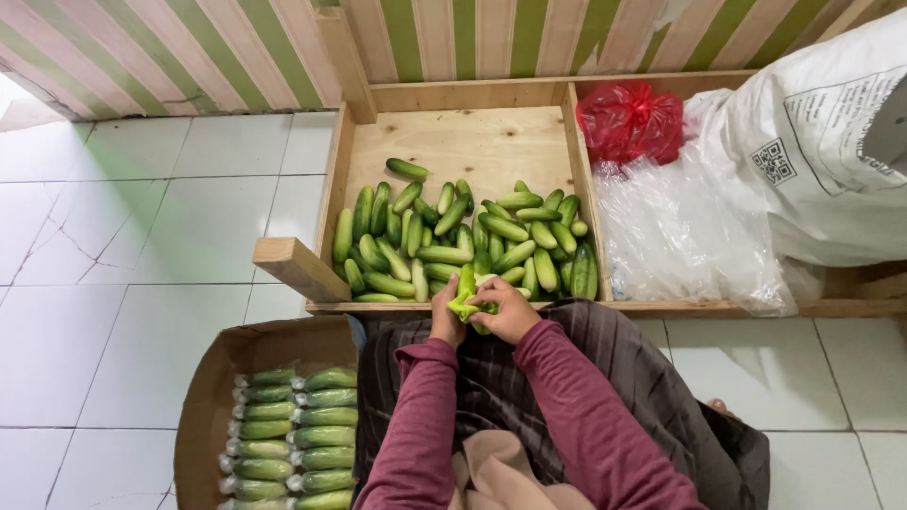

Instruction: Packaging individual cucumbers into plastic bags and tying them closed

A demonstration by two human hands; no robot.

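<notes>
Green cucumber (470, 300) being gripped at front edge of wooden tray (453, 142); left hand (446, 319) and right hand (510, 312) both closing fingers around it, apparently wrapping it. Probably calling next for placing beside wrapped cucumbers (293, 434) in cardboard box (213, 378) on floor.

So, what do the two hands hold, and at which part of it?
Both hands, left hand and right hand, hold one bright green item together, gripping its lower end. What it is cannot be told; the cucumbers lie just beyond.
</notes>
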